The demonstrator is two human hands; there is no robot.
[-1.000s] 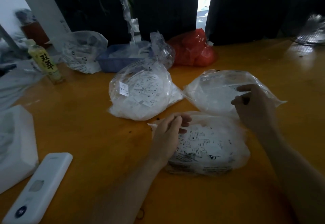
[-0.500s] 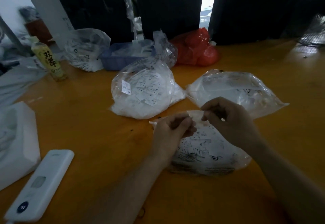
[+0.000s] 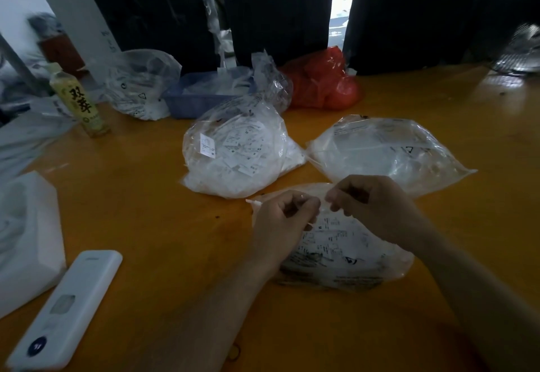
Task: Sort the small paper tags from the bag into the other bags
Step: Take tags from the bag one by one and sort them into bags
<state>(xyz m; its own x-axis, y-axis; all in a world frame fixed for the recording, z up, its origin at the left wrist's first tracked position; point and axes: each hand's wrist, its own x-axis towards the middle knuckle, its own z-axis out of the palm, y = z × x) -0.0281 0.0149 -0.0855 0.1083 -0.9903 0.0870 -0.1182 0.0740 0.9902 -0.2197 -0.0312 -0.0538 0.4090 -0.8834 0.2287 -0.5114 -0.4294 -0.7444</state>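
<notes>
— Small paper tags sat inside the clear plastic bag (image 3: 344, 243) on the orange counter (image 3: 146, 196); my left hand (image 3: 280, 219) and right hand (image 3: 371, 205) each pinched its mouth.
— Better to part it gently.

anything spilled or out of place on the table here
Nothing stands out. The tags look contained in their clear bags; both hands, left and right, pinch the mouth of the nearest bag. The bottle stands upright.
</notes>
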